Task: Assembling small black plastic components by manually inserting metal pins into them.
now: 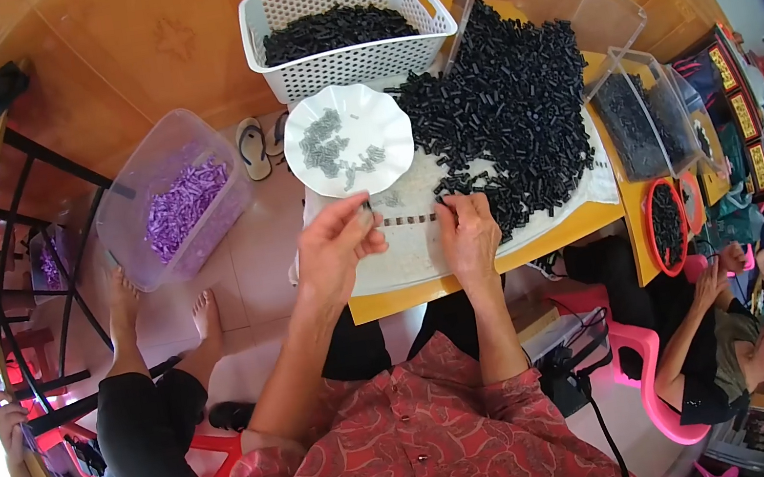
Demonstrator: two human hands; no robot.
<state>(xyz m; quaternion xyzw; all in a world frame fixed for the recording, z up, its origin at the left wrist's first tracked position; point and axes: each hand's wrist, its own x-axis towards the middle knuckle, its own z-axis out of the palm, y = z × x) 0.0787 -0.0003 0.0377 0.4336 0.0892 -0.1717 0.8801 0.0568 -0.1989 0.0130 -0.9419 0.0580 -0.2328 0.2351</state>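
floor: orange tiles (175, 42) | table: yellow (587, 223) | chair: pink plastic (650, 376)

The heap of small black tubes (521, 109) looks like matt plastic. Just left of it, the scalloped white dish (350, 140) is smooth, glossy plastic holding dull grey metal bits (329, 148). Behind the dish, the perforated white basket (346, 66) is matt plastic; farther left, the tub (168, 196) is translucent plastic.

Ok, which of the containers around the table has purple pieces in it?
The clear plastic tub on the floor, left of the table; the white basket and other bins hold black pieces.
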